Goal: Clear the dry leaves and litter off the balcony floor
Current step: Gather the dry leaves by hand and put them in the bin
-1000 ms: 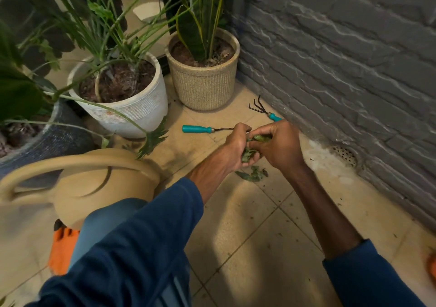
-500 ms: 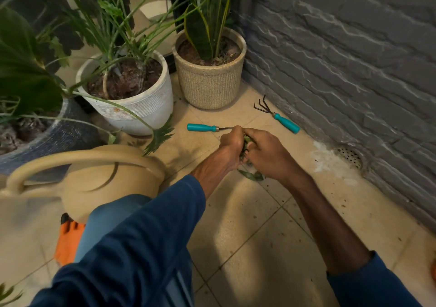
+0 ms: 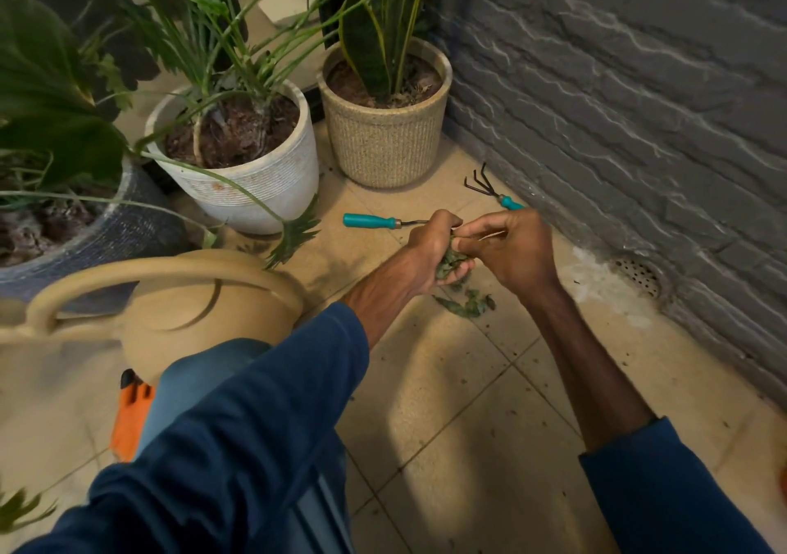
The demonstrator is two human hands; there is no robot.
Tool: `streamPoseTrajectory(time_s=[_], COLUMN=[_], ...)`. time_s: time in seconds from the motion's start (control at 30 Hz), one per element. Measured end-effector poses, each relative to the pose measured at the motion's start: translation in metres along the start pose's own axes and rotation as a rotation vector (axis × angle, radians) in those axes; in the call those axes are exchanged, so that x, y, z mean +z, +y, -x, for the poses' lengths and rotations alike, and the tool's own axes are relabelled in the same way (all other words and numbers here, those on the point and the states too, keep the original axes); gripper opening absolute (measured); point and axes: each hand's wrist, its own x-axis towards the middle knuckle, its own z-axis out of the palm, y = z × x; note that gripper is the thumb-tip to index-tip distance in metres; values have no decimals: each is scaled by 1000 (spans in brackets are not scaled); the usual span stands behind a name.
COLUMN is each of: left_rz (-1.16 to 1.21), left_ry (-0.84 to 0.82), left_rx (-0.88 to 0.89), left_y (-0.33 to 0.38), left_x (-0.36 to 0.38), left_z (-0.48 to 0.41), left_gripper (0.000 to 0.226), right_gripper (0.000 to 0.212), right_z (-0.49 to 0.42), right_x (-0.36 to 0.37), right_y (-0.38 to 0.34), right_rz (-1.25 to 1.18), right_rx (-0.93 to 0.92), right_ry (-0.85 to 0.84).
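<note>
Head view: we look down on a tiled floor [image 3: 447,417] in a balcony corner, where the left hand [image 3: 428,253] is clenched around a clump [image 3: 452,260] of dry green leaves, held just above the tiles. The right hand [image 3: 513,251] meets it from the right, its curled fingers pinching at the same clump. Under both hands we see loose leaves [image 3: 466,304] lying on the floor, with small crumbs scattered nearer us. Just beyond the left hand lies a teal-handled tool [image 3: 368,220]; a rake [image 3: 485,187] lies far right, near the grey wall [image 3: 639,106]. A drain [image 3: 636,274] sits at the wall's foot, right of the hands. To the left stand a white pot [image 3: 255,187], a beige pot [image 3: 383,149] and, nearest, a tan watering can [image 3: 170,311].
</note>
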Motion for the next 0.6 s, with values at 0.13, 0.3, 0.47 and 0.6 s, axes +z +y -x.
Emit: streamPoseTrajectory(time_s=[0.13, 0.3, 0.47, 0.6], left_rz=[-69, -120, -116, -121], left_ry=[159, 253, 204, 178], left_rx=[108, 198, 163, 148], left_y=[-7, -9, -6, -5], left_x=[-3, -12, -19, -23], left_z=[-3, -10, -10, -9], left_gripper=[24, 20, 26, 28], right_gripper=[21, 31, 18, 26], right_z=[0, 5, 11, 15], right_x=[16, 12, -15, -10], right_y=[1, 0, 46, 120], right_rz=[0, -128, -133, 290], right_rx=[-50, 33, 171, 357], right_ry=[45, -122, -23, -81])
